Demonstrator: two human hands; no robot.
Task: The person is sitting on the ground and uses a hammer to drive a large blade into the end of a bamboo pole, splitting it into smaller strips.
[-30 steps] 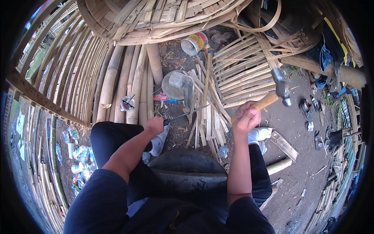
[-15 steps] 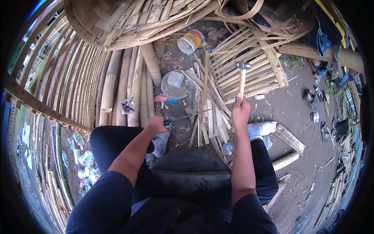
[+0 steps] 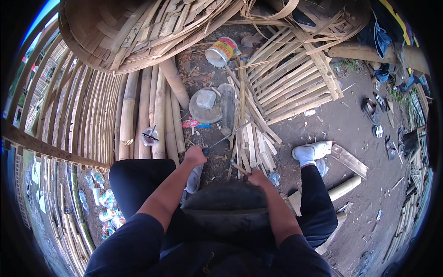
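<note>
My left hand (image 3: 196,155) is closed round the dark handle of a long, thin metal-shafted tool (image 3: 226,137). Its shaft slants away to the right, its far end over the bamboo strips (image 3: 254,145); whether it touches them I cannot tell. My right hand (image 3: 259,179) grips the wooden handle of a hammer (image 3: 239,167), held low, with the small metal head pointing left toward the tool. Between my legs, just below both hands, sits a dark rounded block (image 3: 226,198) with a ridge across it.
A slatted bamboo panel (image 3: 295,83) lies beyond the strips, under large woven baskets (image 3: 152,41). Bamboo poles (image 3: 159,111) line the left. Ahead are a paint bucket (image 3: 220,51), a stone block (image 3: 206,99) and a drink cup (image 3: 149,136). Sandals (image 3: 370,111) lie at right.
My right hand has swung the hammer down and left, from raised at the right to low near the block. My left hand has shifted slightly, and the tool now slants more steeply.
</note>
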